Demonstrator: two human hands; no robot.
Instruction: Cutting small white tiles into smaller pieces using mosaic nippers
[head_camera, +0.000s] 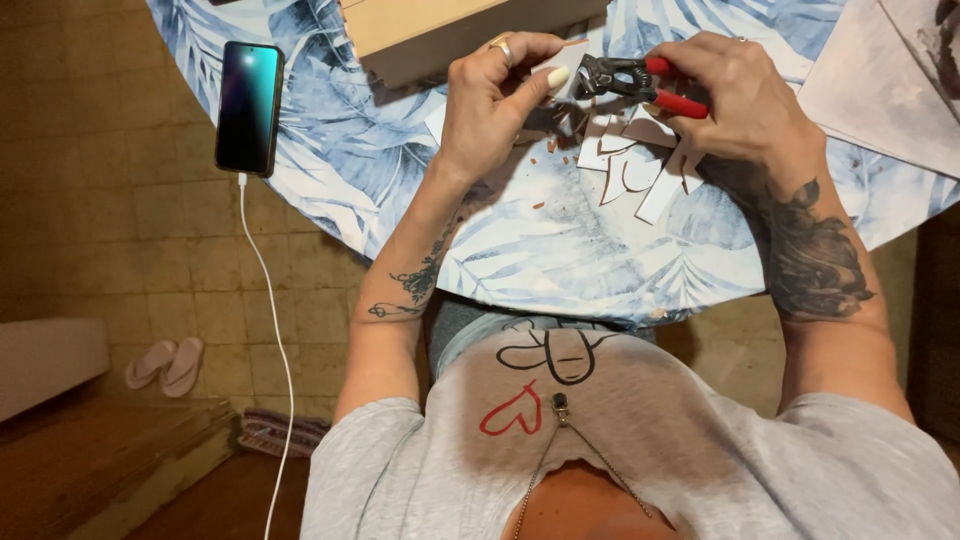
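Note:
My right hand (735, 95) grips red-handled nippers (640, 80) whose dark jaws point left. My left hand (495, 95) is closed on a small piece of tile (566, 84), hard to see, held right at the jaws. Below both hands lie white tile pieces (630, 165) and brown chips on a round table (520, 240) covered in a blue leaf-print cloth.
A cardboard box (440, 30) sits at the table's far edge. A phone (249, 107) lies at the left rim with a white cable (270, 330) hanging down. A grey sheet (890, 80) lies at the right. Flip-flops (165, 362) are on the tiled floor.

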